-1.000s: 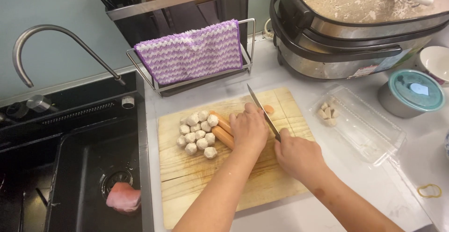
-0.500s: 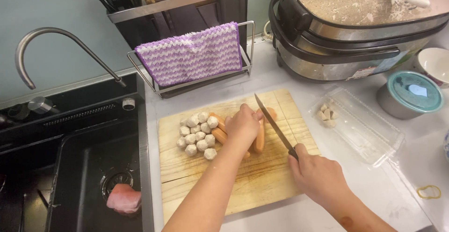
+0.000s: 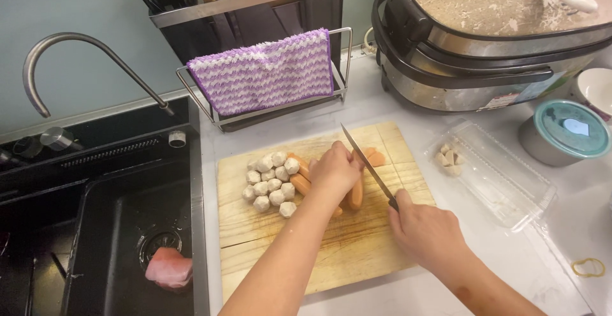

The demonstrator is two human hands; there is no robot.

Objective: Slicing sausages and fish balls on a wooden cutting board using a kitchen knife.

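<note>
1. Holding the sausages point(image 3: 354, 191) down with my left hand point(image 3: 335, 172), I have the fingers curled over them on the wooden cutting board point(image 3: 268, 252); this grip is closed on the sausages, as it was half a second ago.
2. My right hand point(image 3: 428, 232) is wrapped tight round the handle of the knife point(image 3: 366, 163) — the grip is fully closed on it. The blade slants up and away from me, its edge against the sausage just right of my left fingers.
3. A second ago my right hand sat close under the left one, almost touching it; since then it has drawn back toward me and to the right, so more of the blade shows between the two hands.
4. The sausages lie near the middle of the board, orange ends showing on both sides of my left hand. A cut piece point(image 3: 376, 158) lies just beyond the blade.
5. The heap of pale meatballs point(image 3: 271, 182) has not moved — it sits just left of the sausages, touching them.
6. Off the board to the right, on the white surface point(image 3: 408, 293), lies a clear plastic tray point(image 3: 497, 176) with a few pale bits in it, unchanged.
</note>
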